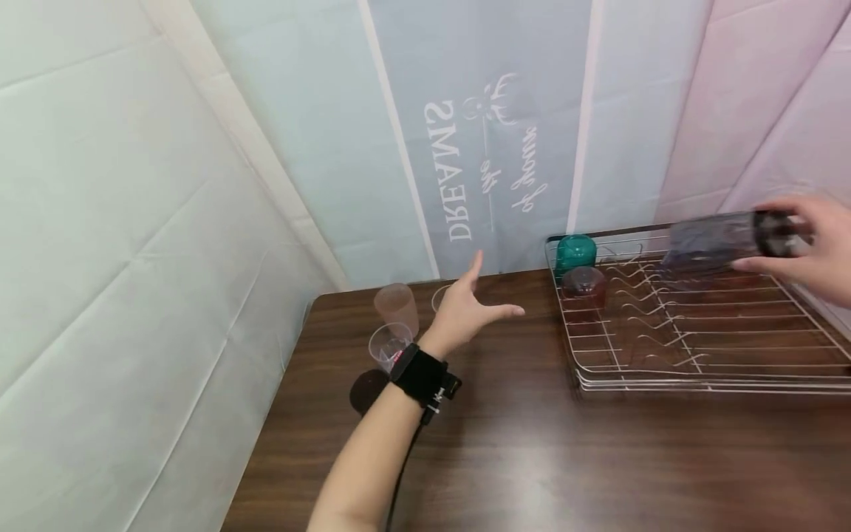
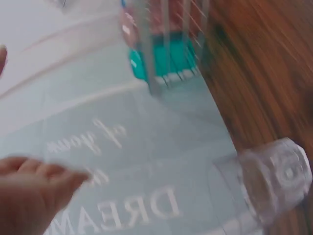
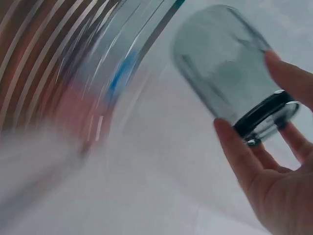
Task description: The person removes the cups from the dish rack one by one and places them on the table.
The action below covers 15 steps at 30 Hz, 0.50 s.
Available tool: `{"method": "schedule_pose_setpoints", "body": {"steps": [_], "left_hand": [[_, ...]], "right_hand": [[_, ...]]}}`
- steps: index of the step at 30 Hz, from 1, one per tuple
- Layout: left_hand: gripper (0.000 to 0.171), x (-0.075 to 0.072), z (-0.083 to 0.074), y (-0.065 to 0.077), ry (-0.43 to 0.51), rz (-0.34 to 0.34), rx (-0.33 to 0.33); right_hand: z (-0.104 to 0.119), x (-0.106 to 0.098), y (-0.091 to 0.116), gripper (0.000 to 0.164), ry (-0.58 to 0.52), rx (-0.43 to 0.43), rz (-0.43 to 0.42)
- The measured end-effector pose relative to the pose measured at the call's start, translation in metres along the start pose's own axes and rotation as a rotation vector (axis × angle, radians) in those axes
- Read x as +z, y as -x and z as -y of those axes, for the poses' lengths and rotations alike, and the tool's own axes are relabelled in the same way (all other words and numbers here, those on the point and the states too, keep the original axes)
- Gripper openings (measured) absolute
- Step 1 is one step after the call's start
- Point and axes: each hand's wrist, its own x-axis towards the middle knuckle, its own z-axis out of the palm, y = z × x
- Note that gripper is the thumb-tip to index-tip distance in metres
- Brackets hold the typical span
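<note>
At the right, my right hand (image 1: 821,251) grips a see-through greyish glass (image 1: 711,240) by its end with the dark band, holding it tilted over the back of the wire dish rack (image 1: 764,387). In the right wrist view, fingers and thumb lie round that end of the glass (image 3: 225,63). My left hand (image 1: 459,314) is over the table with thumb and forefinger spread wide, holding nothing. Partly hidden behind it is a clear cup (image 1: 437,297). A teal cup (image 1: 575,253) and a clear, reddish-looking cup (image 1: 585,288) sit at the rack's left end.
Left of my left hand stand a frosted cup (image 1: 397,307), a clear cup (image 1: 388,344) and a dark cup (image 1: 368,390), partly covered by my forearm. Printed cloth (image 1: 505,44) hangs behind the brown wooden table (image 1: 505,458). A cable runs along my left forearm.
</note>
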Motion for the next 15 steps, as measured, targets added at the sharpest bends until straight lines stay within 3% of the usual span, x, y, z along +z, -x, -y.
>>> {"method": "schedule_pose_setpoints", "body": {"steps": [1, 2, 5, 8, 9, 12, 15], "left_hand": [[0.112, -0.001, -0.006, 0.000, 0.026, 0.062, -0.013], [0.112, -0.001, -0.011, 0.000, 0.059, 0.117, -0.024], [0.109, 0.004, -0.021, 0.002, 0.202, 0.221, -0.011], [0.103, 0.012, -0.028, 0.009, 0.416, 0.292, 0.023], [0.101, 0.014, -0.030, 0.011, 0.492, 0.309, 0.039], [0.095, 0.017, -0.036, 0.019, 0.629, 0.322, 0.095], [0.087, 0.015, -0.042, 0.025, 0.626, 0.292, 0.130]], "right_hand": [[0.015, 0.006, 0.004, 0.058, -0.077, 0.039, 0.038], [0.027, 0.015, 0.009, 0.052, -0.240, 0.066, 0.074], [0.052, 0.054, 0.028, 0.056, -0.923, 0.041, 0.208], [0.074, 0.101, 0.049, 0.057, -1.586, -0.024, 0.457], [0.080, 0.114, 0.056, 0.057, -1.724, -0.031, 0.545], [0.100, 0.141, 0.072, 0.055, -1.926, 0.001, 0.691], [0.112, 0.147, 0.079, 0.052, -2.019, 0.036, 0.753]]}}
